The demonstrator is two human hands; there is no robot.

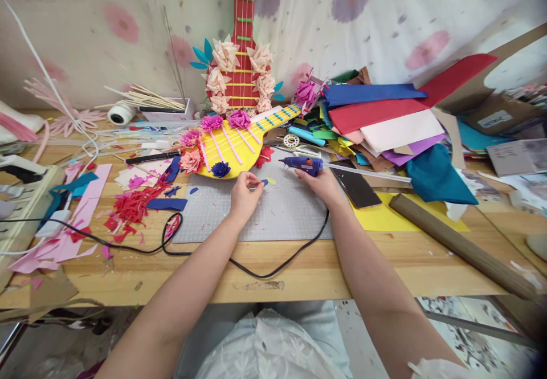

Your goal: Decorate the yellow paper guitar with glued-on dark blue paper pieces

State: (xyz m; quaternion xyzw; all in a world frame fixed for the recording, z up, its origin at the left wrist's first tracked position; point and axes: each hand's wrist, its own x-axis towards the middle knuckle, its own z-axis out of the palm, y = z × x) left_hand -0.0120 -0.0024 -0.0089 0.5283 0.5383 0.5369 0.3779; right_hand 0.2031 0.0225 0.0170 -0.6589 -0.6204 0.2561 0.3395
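My left hand (245, 192) pinches a small blue paper piece (264, 183) over the grey cutting mat (282, 214). My right hand (321, 184) grips a blue hot glue gun (304, 164), its nozzle pointing left toward that piece. Just beyond lies a yellow paper guitar (239, 148) with pink, purple and blue paper flowers. A red paper guitar (240, 54) with peach flowers leans against the wall behind it. The gun's black cord (256, 268) loops over the table's front edge.
A pile of coloured paper sheets (384, 119) lies at the right, with a black phone (356, 188), a yellow sheet and a brown roll (461, 248). Red and pink paper scraps (128, 205) litter the left. Wooden sticks (149, 98) and a tape roll (121, 113) sit at the back.
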